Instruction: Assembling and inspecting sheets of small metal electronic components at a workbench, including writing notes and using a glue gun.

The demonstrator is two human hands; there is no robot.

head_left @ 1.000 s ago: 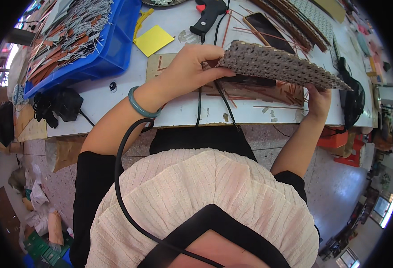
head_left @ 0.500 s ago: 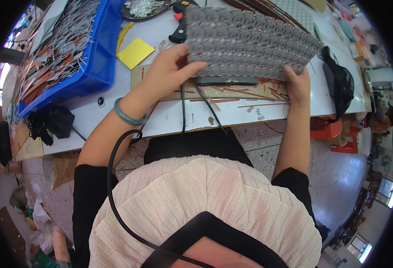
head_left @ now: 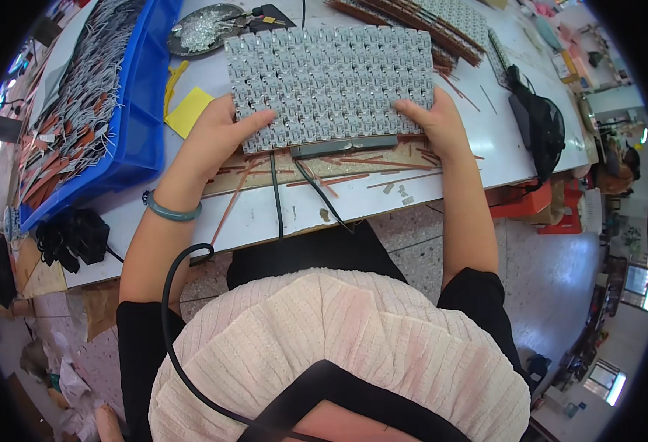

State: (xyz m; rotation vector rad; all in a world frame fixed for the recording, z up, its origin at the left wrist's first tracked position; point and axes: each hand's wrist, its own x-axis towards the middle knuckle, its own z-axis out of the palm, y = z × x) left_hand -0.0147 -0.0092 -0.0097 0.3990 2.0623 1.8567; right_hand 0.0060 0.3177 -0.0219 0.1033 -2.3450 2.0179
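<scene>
A blue bin (head_left: 141, 118) full of thin strips (head_left: 95, 88) comes first, then yellow paper (head_left: 189, 112). The left hand (head_left: 219, 132) pinches one end of a bumpy gray board (head_left: 331, 85) over the white tabletop (head_left: 502, 144). The right hand (head_left: 443, 125) pinches the other end. A black mesh thing (head_left: 541, 129) lies farther right.

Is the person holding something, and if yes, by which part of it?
A grey studded panel is held by its short sides, near the lower corners: left grip on the left, right grip on the right, thumbs on its visible face.
</scene>
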